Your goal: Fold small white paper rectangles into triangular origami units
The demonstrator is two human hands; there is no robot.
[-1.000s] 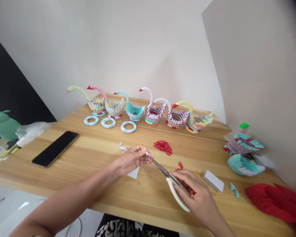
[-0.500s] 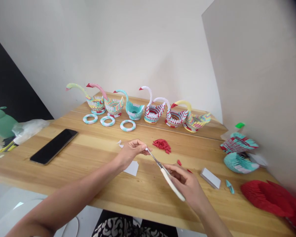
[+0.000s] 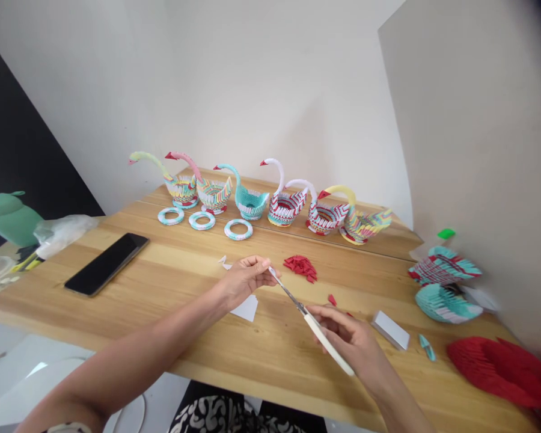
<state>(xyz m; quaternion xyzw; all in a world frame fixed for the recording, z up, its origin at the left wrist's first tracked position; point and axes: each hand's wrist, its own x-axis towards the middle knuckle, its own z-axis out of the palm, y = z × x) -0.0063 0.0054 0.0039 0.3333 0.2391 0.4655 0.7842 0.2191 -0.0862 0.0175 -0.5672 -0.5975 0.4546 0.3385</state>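
Observation:
My right hand [image 3: 349, 340] grips white-handled scissors [image 3: 313, 325], blades pointing up-left and closed together. My left hand [image 3: 247, 278] pinches a small white paper piece at the blade tips. A white paper sheet [image 3: 246, 308] lies on the wooden table [image 3: 184, 288] just below my left hand. Small white scraps [image 3: 224, 261] lie beyond my left hand. A pile of red folded paper pieces [image 3: 301, 266] sits just past the scissors' tips.
Several paper swans [image 3: 247, 198] line the far edge, with three paper rings [image 3: 202, 220] in front. A black phone [image 3: 107, 263] lies at left. At right: a white paper stack [image 3: 390, 329], teal and red paper models [image 3: 446, 282], a red paper mass [image 3: 500, 370].
The scissors' blades have closed on the small paper. My right hand has shifted slightly left and turned the handle; the view drifted a little.

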